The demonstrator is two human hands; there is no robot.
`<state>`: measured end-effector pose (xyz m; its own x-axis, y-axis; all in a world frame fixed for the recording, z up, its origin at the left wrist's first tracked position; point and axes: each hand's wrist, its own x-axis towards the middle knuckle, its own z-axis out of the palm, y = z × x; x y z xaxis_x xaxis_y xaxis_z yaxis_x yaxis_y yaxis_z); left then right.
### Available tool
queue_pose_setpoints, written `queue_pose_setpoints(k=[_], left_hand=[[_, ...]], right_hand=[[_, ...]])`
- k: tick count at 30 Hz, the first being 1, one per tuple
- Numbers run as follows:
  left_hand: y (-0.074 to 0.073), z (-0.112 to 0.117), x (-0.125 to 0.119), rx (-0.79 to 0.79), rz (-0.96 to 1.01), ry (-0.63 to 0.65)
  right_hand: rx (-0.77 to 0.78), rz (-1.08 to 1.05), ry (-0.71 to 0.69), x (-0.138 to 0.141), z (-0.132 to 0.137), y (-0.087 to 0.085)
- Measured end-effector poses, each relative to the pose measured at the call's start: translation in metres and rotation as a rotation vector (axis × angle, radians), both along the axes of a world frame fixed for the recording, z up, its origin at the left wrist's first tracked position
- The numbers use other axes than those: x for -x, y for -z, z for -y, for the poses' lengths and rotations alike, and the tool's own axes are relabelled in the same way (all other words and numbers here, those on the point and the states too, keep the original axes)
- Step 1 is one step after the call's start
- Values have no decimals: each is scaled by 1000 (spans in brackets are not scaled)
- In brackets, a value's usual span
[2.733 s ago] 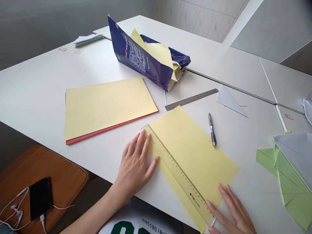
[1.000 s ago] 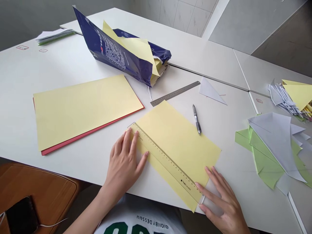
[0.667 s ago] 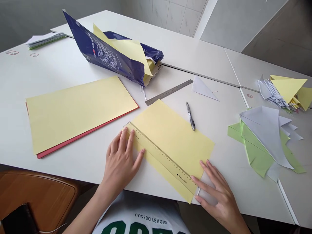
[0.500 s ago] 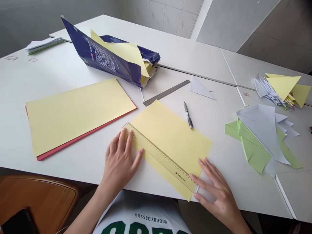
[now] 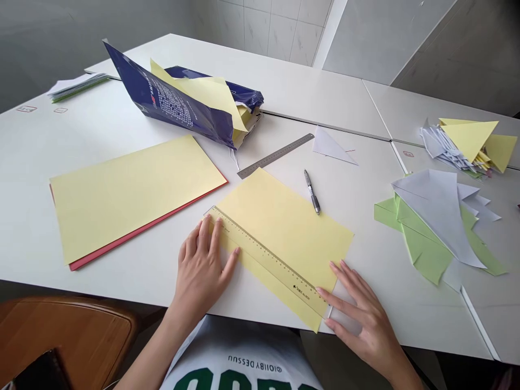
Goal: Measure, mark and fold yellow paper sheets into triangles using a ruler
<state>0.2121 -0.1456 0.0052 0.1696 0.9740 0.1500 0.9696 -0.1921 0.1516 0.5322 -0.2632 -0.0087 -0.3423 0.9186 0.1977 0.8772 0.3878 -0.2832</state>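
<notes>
Filling the nearest edge are a white shirt (image 5: 244, 338) with green lettering and, to the left, a brown wooden chair (image 5: 73, 325). The white counter (image 5: 142, 276) begins beyond them, its smooth panels meeting at narrow seams. The right hand (image 5: 361, 314) is at the near end of a clear plastic ruler (image 5: 266, 259), fingers spread, index fingertip on the ruler and thumb just beside its end. The left hand (image 5: 201, 271) lies over the other end, fingers slightly parted, thumb held out to the side. The ruler lies flat on a yellow sheet (image 5: 284, 216), its long axis slanting from far left to near right, roughly along the sheet's longer sides; the graduated edge faces away from the person, and a printed arrow points left.

To the left, a pale yellow top sheet (image 5: 138, 195) covers red paper (image 5: 93, 253). Across the ruled sheet, a ballpoint pen (image 5: 312, 193) lies at its far edge, with green folded paper (image 5: 422, 249) well to the right. Farther on come a steel ruler (image 5: 276, 156), a white paper triangle (image 5: 331, 146) and a torn-open blue plastic packet (image 5: 203, 124). A pale tiled wall (image 5: 276, 32) and grey panels (image 5: 374, 43) close off the room.
</notes>
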Motion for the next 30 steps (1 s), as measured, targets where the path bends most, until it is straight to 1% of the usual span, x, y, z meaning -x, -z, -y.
queue_pose_setpoints(k=[10, 22, 30], left_hand=[[-3, -1, -2, 34, 35, -8], [-8, -2, -3, 74, 24, -25], [-7, -4, -3, 80, 30, -21]], right_hand=[[4, -8, 3, 0, 0, -3], [15, -45, 12, 1, -1, -5], [20, -40, 18, 1, -2, -7]])
